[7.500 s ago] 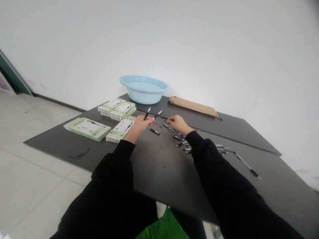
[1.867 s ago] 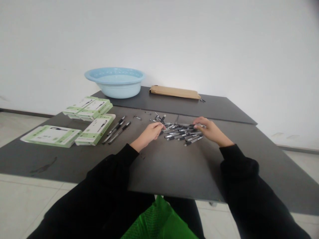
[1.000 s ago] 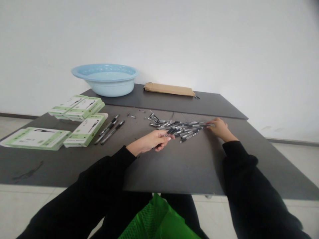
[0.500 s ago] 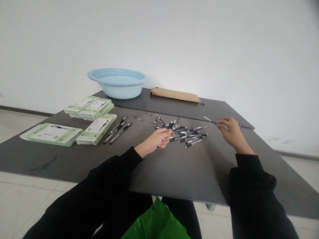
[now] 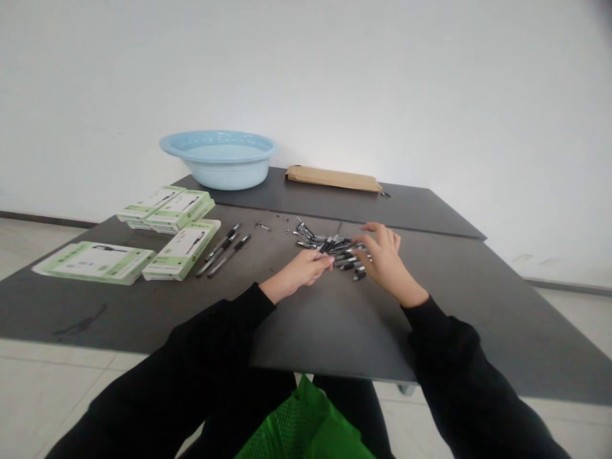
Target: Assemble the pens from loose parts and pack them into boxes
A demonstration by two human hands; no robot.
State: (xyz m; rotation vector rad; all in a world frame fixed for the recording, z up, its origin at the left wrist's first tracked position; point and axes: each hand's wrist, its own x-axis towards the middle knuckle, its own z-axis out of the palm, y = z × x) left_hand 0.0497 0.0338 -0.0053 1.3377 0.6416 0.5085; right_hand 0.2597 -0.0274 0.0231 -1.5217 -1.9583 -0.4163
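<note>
On the dark desk [image 5: 335, 338], mid-frame, the left hand [image 5: 302, 270] seems to pinch some pens [image 5: 327, 245]; the right hand [image 5: 384, 262], fingers spread, hangs at the pen pile [image 5: 345, 261]. Picking seems underway, calling for a fingertip pinch.

Workroom: dark worktable [image 5: 329, 331], tiled floor [image 5: 52, 376]

open tabletop [image 5: 478, 319] at right, pen pile [image 5: 344, 258] blocking the middle, boxes [image 5: 182, 250] obstructing left
</note>
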